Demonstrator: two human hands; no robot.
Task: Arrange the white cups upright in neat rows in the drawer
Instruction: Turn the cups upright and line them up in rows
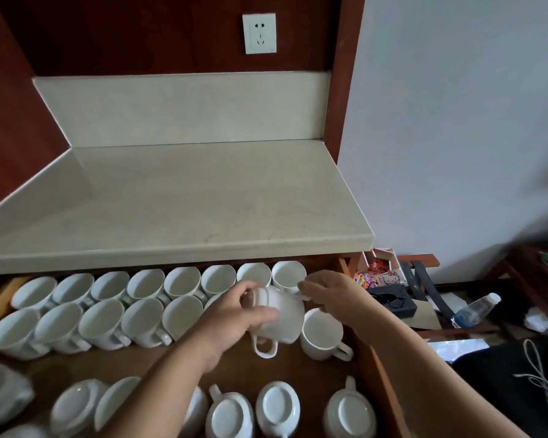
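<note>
A white cup (280, 314) of smooth, glossy ceramic is held on its side above the brown wooden floor of the drawer (298, 377). Its ringed foot is turned up and to the left, and its looped handle hangs downward. The foot end of the body is grasped by the left hand (234, 314), with thumb and fingers wrapped round it. The rim end is pinched by the curled fingertips of the right hand (329, 294). The cup is thus carried near the right end of the drawer, in line with the second row.

Just to its right a single upright cup (321, 331) is seen, its handle pointing to the front right. A back row (146, 284) of upright cups is lined up under the edge of the countertop (187, 200). A second row (102, 324) is set close in front of it, with the handles turned to the right. All are round-bodied, with wide mouths tapering to narrow feet. Nearest the camera, upturned cups (277, 406) are shown with flat oval bases edged by a raised ring. The countertop is pale, matt and stone-like, with a rounded front edge.
</note>
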